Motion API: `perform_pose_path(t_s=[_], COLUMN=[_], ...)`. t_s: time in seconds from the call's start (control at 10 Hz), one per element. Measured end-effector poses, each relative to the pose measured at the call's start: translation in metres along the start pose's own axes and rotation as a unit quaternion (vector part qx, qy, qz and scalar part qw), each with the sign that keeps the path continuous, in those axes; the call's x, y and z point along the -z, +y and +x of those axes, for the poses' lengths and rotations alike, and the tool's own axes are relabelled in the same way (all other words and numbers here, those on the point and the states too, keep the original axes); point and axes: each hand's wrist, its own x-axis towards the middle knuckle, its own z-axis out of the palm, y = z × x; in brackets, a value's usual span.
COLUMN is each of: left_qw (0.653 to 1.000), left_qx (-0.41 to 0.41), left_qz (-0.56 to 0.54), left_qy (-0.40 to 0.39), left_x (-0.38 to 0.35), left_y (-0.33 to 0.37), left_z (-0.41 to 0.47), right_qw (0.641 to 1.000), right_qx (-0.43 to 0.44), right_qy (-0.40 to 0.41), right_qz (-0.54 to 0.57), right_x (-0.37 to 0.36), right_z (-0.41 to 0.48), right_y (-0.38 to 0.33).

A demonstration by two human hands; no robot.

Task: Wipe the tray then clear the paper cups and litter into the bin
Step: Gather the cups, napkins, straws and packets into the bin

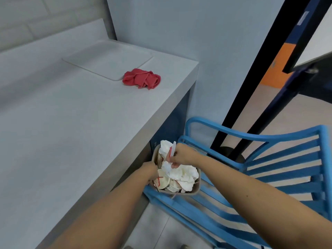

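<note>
A small beige bin (197,187) stands on the seat of a blue chair beside the counter. It is full of crumpled white tissue (185,175) and paper cups (162,182). My left hand (150,172) grips the bin's near-left rim. My right hand (181,155) is over the bin and pinches a white wrapper with red stripes (172,151). The pale tray (109,59) lies bare at the back of the counter. A crumpled red cloth (142,79) sits at the tray's near-right corner.
The grey counter (71,123) runs along the left, its edge right beside the bin. The blue slatted chair (269,168) fills the lower right. A dark post (251,87) rises behind the chair by the pale wall.
</note>
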Motion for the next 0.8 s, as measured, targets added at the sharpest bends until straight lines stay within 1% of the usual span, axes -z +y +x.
perform_pose_path(t_s=[0.1, 0.2, 0.3, 0.4, 0.6, 0.7, 0.8], left_qw=[0.998, 0.989, 0.978, 0.971, 0.969, 0.971, 0.970], left_qx=[-0.017, -0.012, -0.001, 0.010, 0.016, -0.002, -0.027], left_qz=[-0.050, -0.139, -0.187, -0.203, -0.188, -0.164, -0.161], left_qy=[0.046, 0.051, 0.090, 0.123, 0.160, 0.172, 0.181], left_x=[-0.008, -0.017, -0.017, -0.013, 0.000, 0.010, 0.019], left_y=[-0.001, -0.001, 0.000, -0.002, -0.005, -0.001, 0.006], left_z=[0.006, 0.014, 0.018, 0.020, 0.015, 0.009, 0.002], right_qw=[1.000, 1.000, 0.999, 0.995, 0.981, 0.971, 0.966], right_qx=[0.004, -0.001, 0.011, 0.042, 0.055, 0.031, -0.004], right_qy=[-0.001, -0.008, -0.010, -0.024, -0.053, -0.087, -0.095], right_qz=[0.013, -0.005, -0.037, -0.084, -0.177, -0.220, -0.240], right_x=[-0.016, -0.030, -0.039, -0.042, -0.030, -0.014, -0.001], right_z=[0.006, 0.015, 0.016, 0.020, 0.030, 0.022, 0.017], right_y=[0.011, 0.020, 0.022, 0.019, 0.002, -0.015, -0.029])
